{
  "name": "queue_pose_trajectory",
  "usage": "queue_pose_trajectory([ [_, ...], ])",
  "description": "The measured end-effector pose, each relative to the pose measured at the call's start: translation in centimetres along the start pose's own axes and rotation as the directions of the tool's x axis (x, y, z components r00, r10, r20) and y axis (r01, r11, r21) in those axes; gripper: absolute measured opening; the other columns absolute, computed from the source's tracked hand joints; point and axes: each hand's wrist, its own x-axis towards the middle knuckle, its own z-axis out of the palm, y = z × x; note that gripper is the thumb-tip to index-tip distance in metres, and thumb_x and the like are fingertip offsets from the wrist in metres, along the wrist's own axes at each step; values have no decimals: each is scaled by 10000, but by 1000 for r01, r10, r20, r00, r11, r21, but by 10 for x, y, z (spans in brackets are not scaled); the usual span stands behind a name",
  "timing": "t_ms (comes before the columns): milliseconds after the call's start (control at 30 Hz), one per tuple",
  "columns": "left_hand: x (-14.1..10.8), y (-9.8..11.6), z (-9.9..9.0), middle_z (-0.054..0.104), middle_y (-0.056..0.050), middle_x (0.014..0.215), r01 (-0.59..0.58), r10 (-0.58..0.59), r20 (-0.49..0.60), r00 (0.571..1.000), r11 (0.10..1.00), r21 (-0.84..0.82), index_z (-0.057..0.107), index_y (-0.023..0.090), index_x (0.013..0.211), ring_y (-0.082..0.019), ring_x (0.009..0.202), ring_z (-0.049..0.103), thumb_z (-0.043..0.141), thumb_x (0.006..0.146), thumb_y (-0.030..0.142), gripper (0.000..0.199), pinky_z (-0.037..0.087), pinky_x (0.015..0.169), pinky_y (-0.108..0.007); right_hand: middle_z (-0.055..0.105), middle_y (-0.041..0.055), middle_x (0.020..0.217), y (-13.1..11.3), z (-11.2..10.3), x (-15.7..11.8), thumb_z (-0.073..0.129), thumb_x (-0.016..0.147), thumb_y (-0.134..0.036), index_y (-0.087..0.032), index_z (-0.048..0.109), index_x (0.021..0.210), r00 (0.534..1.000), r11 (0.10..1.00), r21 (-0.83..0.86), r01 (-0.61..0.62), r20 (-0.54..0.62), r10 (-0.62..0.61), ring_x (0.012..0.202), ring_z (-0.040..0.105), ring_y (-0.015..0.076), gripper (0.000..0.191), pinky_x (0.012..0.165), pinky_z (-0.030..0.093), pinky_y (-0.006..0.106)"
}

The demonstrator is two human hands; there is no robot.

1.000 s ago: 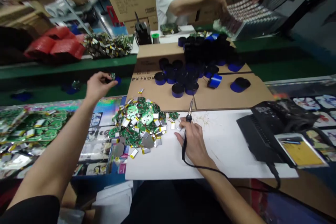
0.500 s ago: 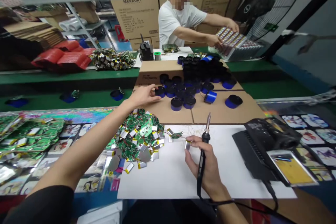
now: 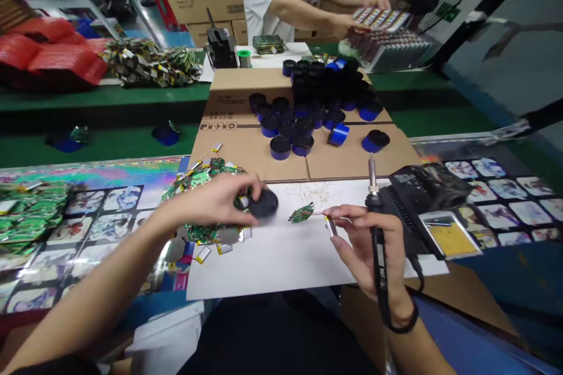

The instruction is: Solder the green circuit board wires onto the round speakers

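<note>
My left hand (image 3: 220, 202) is closed on a round black housing (image 3: 265, 204), slightly blurred, over the left part of the white paper (image 3: 272, 269). Beneath and behind that hand lies a pile of green circuit boards with small silver batteries (image 3: 199, 233). In my right hand (image 3: 358, 246), thumb and fingers pinch a small silver battery (image 3: 330, 226) with yellow tape at its end. Thin wires run from it to a green circuit board (image 3: 302, 213) left of the fingers. The same hand also holds a soldering iron (image 3: 378, 252), its tip pointing up and away.
Several black and blue housings (image 3: 280, 148) stand on the cardboard (image 3: 246, 155) beyond the paper. A black soldering station (image 3: 400, 205) and a tray with a yellow sponge (image 3: 451, 237) sit at right. Across the bench, a person (image 3: 285, 3) handles a stack of packs (image 3: 382, 20).
My left hand has brought a housing from the cardboard back toward me, over the paper. My right hand, with iron and battery, has shifted right. The view has tilted down.
</note>
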Motion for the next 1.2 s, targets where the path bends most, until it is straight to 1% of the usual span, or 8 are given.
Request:
queue_pose_trajectory([
  [200, -11, 17, 80, 676, -82, 1206, -123, 125, 48, 991, 992, -34, 628, 233, 1172, -288, 1162, 606, 774, 920, 303, 300, 478, 1015, -400, 727, 32, 1229, -3, 2, -2, 694, 914, 31, -317, 589, 1247, 996, 990, 121, -73, 62, 65, 1186, 756, 190, 493, 1023, 663, 391],
  [367, -11, 26, 71, 658, -125, 1469, -75, 49, -77, 996, 916, -394, 555, 256, 1417, -301, 1374, 612, 739, 996, 429, 491, 492, 1121, -432, 722, 30, 1233, -3, 5, -7, 687, 908, 43, -319, 597, 1256, 992, 988, 132, -83, 102, 70, 1192, 742, 186, 510, 1046, 653, 418],
  [467, -4, 29, 72, 755, -97, 1317, -54, 13, -78, 997, 835, -548, 607, 254, 1408, -243, 1223, 711, 607, 1087, 440, 371, 537, 981, -349, 723, 37, 1225, -3, 5, -8, 691, 911, 27, -319, 590, 1256, 991, 993, 95, -75, 118, 64, 1189, 740, 204, 498, 1043, 651, 451],
  [667, 9, 31, 84, 762, -22, 921, -84, -53, -195, 979, 772, -631, 768, 207, 1127, -162, 893, 701, 797, 943, 323, 219, 490, 831, -284, 731, 70, 1227, 4, -3, -12, 697, 917, -27, -298, 567, 1279, 990, 988, -151, -24, 134, 45, 1182, 740, 224, 470, 1010, 642, 438],
  [833, 14, 42, 93, 694, 9, 762, -91, -128, -242, 962, 684, -724, 704, 157, 1010, -116, 718, 621, 809, 908, 292, 198, 451, 715, -253, 681, 132, 1433, 16, 8, -12, 864, 842, -119, -303, 519, 1360, 968, 919, -362, 160, 241, -73, 1420, 621, 323, 649, 1213, 505, 635],
  [967, 14, 43, 102, 679, 16, 741, -100, -154, -253, 955, 637, -764, 672, 164, 1023, -115, 691, 626, 808, 923, 327, 235, 480, 696, -256, 690, 128, 1408, 23, 21, -11, 833, 870, -56, -314, 502, 1405, 955, 909, -350, 229, 264, -139, 1373, 678, 277, 681, 1124, 618, 530],
  [1100, -2, 31, 101, 729, -92, 1245, -143, -81, -318, 945, 772, -619, 620, 219, 1297, -230, 1200, 704, 827, 926, 350, 444, 569, 1034, -380, 722, 120, 1334, 26, 15, -16, 867, 835, -76, -284, 542, 1361, 980, 931, -334, 149, 172, -96, 1248, 744, 259, 653, 1070, 652, 474],
  [1200, -18, 20, 101, 366, -116, 1723, -138, 37, -225, 974, 880, -454, 348, 319, 1622, -314, 1613, 392, 882, 837, 238, 953, 386, 1329, -508, 736, 106, 1289, 30, 3, -26, 862, 837, -108, -280, 555, 1310, 998, 958, -288, -10, 60, 29, 1230, 743, 260, 590, 1098, 627, 496],
])
